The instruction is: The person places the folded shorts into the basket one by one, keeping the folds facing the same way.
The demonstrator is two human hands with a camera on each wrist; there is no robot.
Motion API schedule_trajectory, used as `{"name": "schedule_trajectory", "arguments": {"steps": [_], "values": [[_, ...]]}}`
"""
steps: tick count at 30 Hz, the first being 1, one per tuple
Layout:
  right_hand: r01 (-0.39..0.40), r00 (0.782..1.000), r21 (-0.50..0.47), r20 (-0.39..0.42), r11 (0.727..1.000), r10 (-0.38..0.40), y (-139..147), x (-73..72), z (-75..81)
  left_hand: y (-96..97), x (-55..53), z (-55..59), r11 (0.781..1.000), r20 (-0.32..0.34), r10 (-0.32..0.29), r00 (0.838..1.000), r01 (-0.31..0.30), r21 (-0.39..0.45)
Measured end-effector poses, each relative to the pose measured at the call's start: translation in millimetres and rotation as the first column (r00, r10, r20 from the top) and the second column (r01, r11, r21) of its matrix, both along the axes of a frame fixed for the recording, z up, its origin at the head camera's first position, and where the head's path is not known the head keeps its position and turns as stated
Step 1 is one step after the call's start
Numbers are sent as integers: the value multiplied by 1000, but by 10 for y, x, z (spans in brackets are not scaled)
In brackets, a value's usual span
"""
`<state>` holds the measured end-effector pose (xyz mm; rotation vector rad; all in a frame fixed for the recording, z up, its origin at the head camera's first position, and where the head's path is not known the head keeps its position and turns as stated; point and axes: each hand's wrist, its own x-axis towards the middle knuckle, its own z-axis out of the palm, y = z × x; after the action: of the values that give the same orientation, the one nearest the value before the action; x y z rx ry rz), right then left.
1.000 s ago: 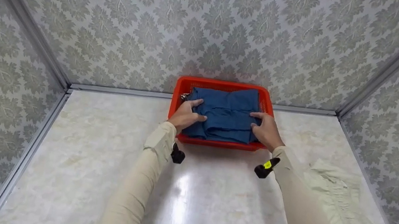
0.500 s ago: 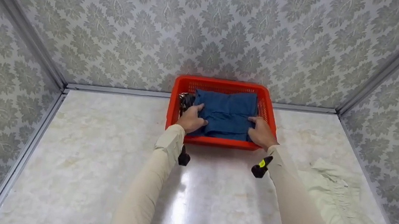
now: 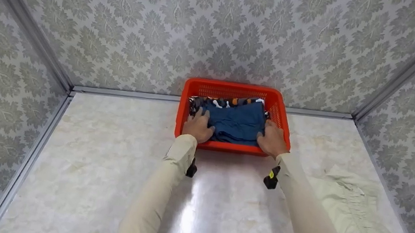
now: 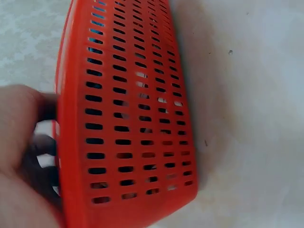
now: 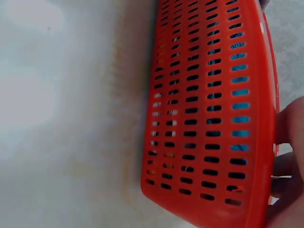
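Note:
A folded blue cloth [image 3: 236,122] lies inside the red plastic basket [image 3: 235,148], on top of patterned fabric. My left hand [image 3: 199,127] holds the cloth's left side, its thumb on the cloth and its fingers reaching down at the edge. At the opposite side, my right hand [image 3: 273,138] grips the right edge between thumb and fingers. Both wrist views show the basket's slotted front wall [image 4: 128,104], with the hands reaching over the rim [image 5: 266,118]; most of the fingertips are hidden there. Blue shows through the upper slots.
Dark patterned fabric [image 3: 229,102] with orange and white marks shows behind the blue cloth. A pale green gathered garment [image 3: 357,218] lies on the marbled surface [image 3: 98,166] at right. The basket stands against the papered back wall [image 3: 221,35]; side walls rise left and right.
The blue cloth has sunk lower into the basket and its back edge has come toward me, exposing more patterned fabric. Both hands have gone deeper at its sides; the left has shifted right.

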<state>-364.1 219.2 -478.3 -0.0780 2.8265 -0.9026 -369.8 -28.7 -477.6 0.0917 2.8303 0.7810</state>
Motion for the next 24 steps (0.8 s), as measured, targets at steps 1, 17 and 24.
{"name": "schedule_trajectory", "arguments": {"steps": [1,17,24], "values": [[-7,1000,7,-21,1000,8,3,12,0,5,26,15,1000,-16,-10,1000,9,-28],[-194,980,273,95,942,174,-110,108,-54,131,297,87,941,161,-252,954,280,-187],[-219,967,257,189,941,173,-91,42,-46,144,263,145,943,258,-219,941,272,-192]]}}
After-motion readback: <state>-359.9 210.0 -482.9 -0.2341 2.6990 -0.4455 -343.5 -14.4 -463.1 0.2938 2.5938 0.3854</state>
